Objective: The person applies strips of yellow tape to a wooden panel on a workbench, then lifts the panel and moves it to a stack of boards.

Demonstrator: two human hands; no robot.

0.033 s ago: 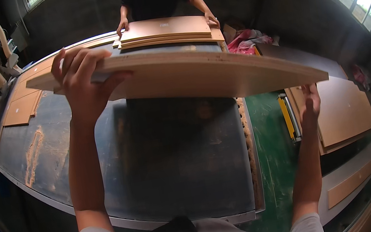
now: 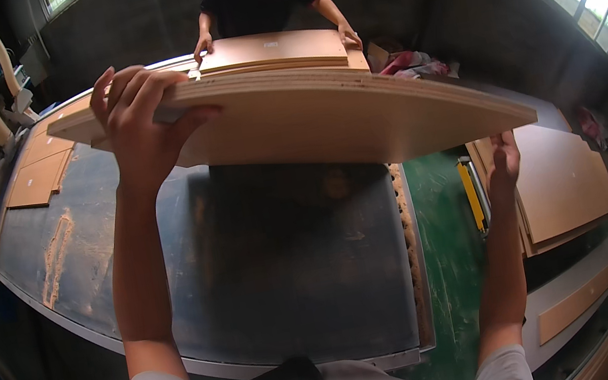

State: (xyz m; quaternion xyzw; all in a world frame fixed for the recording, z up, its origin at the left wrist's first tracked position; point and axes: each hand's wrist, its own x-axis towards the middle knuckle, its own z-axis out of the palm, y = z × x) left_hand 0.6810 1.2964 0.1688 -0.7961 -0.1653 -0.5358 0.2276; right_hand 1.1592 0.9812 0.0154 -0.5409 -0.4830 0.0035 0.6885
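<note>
Board [image 2: 339, 110]: raised slightly since the earlier frame, tilted above worktop [image 2: 305, 287]. Left hand [image 2: 143, 133]: grip clenched on left end. Right hand [image 2: 505, 161]: beneath right end, grip closure cannot be told. Step, seemingly: carrying; next move calls for both ends supported.

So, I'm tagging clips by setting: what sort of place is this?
Probably a woodworking workshop: stacked flat boards, a broad dark worktable with tan dust on it, and a thick panel held above it.
</note>
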